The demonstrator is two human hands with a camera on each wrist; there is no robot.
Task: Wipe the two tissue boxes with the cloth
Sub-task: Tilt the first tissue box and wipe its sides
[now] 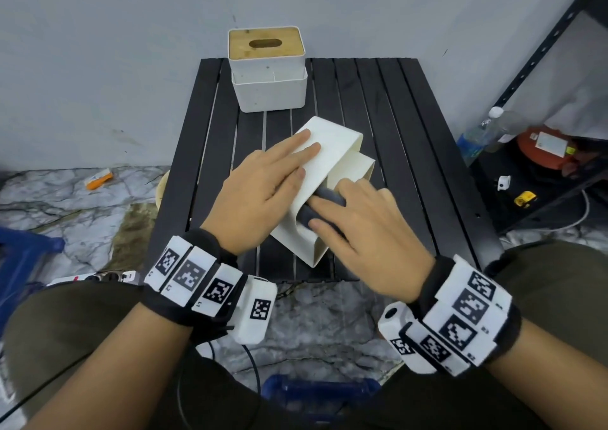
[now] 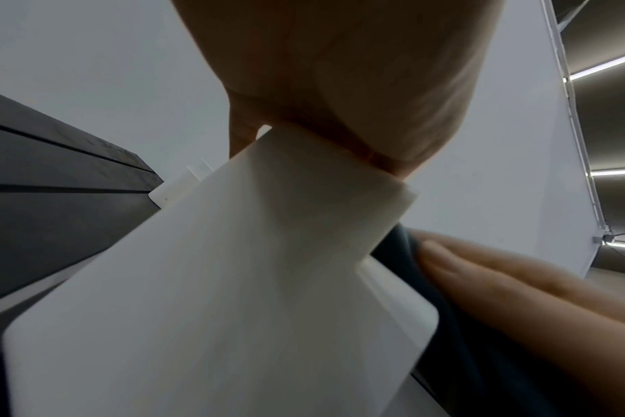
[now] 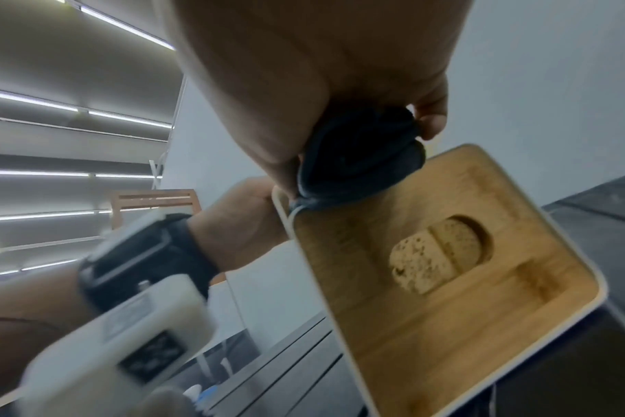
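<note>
One white tissue box with a wooden lid (image 1: pixel 269 90) stands upright at the back of the black slatted table (image 1: pixel 394 126). A second white tissue box (image 1: pixel 329 153) lies on its side mid-table. My left hand (image 1: pixel 263 186) rests flat on its upper face, fingers straight. My right hand (image 1: pixel 365 232) holds a bunched dark cloth (image 1: pixel 329 197) against the box's right side. In the right wrist view the cloth (image 3: pixel 357 158) sits at the rim of the lying box's wooden lid (image 3: pixel 446 282), pinched under my palm. The left wrist view shows the box (image 2: pixel 214 282) and cloth (image 2: pixel 400 254).
A black metal shelf (image 1: pixel 526 67) stands right of the table, with a water bottle (image 1: pixel 477 136) and a red object (image 1: pixel 543 148) at its foot. An orange item (image 1: pixel 98 177) and a power strip (image 1: pixel 98 278) lie on the marble floor at left.
</note>
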